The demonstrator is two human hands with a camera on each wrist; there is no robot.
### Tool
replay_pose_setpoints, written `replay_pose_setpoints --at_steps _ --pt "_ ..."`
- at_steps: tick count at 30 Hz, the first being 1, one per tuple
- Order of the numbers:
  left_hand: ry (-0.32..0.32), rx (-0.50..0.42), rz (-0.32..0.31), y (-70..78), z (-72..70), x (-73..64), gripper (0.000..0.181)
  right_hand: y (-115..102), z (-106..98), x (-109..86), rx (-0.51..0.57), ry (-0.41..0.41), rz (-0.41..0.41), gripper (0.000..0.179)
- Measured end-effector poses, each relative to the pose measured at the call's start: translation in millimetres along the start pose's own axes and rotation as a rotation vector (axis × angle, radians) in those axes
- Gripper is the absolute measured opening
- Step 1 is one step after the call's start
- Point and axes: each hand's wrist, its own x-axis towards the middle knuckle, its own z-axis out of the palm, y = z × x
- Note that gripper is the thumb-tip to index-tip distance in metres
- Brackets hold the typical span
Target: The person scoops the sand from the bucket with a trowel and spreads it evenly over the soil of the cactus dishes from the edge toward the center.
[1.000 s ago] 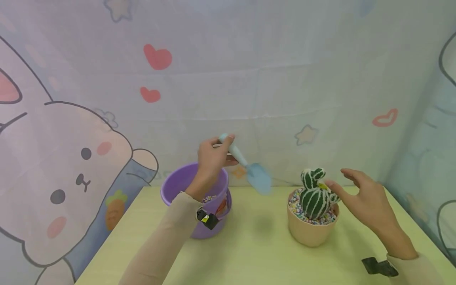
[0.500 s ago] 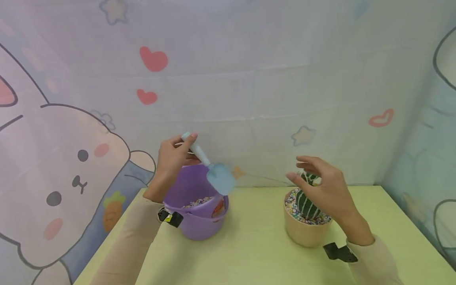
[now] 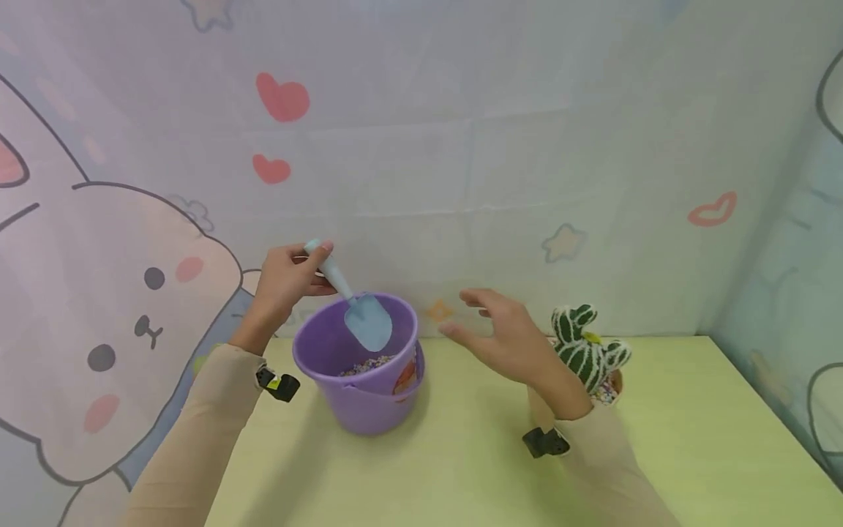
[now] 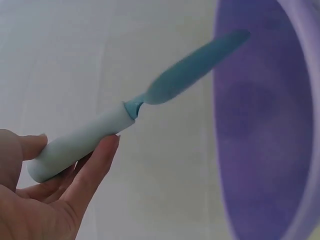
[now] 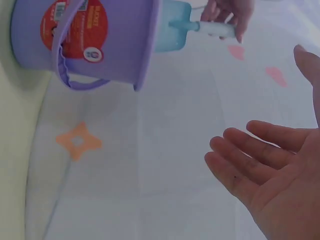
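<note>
In the head view my left hand (image 3: 286,282) grips a light blue hand trowel (image 3: 369,322) by its pale handle, thumb near the handle's end. The trowel's blade tilts down over the mouth of a purple bucket (image 3: 369,410), overlapping its inner wall. Multicoloured small bits (image 3: 365,365) lie inside the bucket. The left wrist view shows the trowel (image 4: 195,67) edge-on, its tip at the bucket's opening. My right hand (image 3: 507,333) hovers right of the bucket, fingers relaxed and holding nothing; the right wrist view shows its palm (image 5: 285,185).
A knitted green cactus (image 3: 586,359) stands in a peach pot behind my right forearm, which hides much of the pot. The bucket's handle (image 5: 62,55) hangs down its side. The yellow-green table (image 3: 461,468) meets a printed cloth backdrop (image 3: 395,146) at the back.
My left hand has carried the trowel leftward, from between bucket and pot to over the bucket. My right hand has moved left from beside the cactus, passing in front of it.
</note>
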Motion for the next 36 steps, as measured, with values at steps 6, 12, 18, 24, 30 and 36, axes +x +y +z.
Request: replay_pose_setpoints --at_steps 6,12,18,24,30,36 --pt "-0.101 0.142 -0.060 -11.5 3.5 17.9 0.054 -2.0 32.0 19.7 -0.071 -0.120 0.059 0.092" --pt "-0.163 0.404 0.017 -23.2 14.7 31.6 0.042 7.7 61.0 35.1 -0.059 -0.178 -0.069 0.073" --pt "-0.238 0.639 0.160 -31.7 27.6 41.5 0.040 14.8 80.8 43.8 0.088 -0.263 -0.220 0.066" --pt "-0.327 0.747 0.217 -41.4 37.3 49.4 0.045 10.6 90.8 40.8 -0.104 -0.345 0.002 0.105" --pt "-0.390 0.761 0.179 -53.3 37.4 58.1 0.034 5.1 107.8 40.7 -0.266 -0.392 0.143 0.138" --pt "-0.423 0.745 0.132 -56.0 30.8 67.8 0.030 3.1 114.2 39.5 -0.304 -0.395 0.161 0.138"
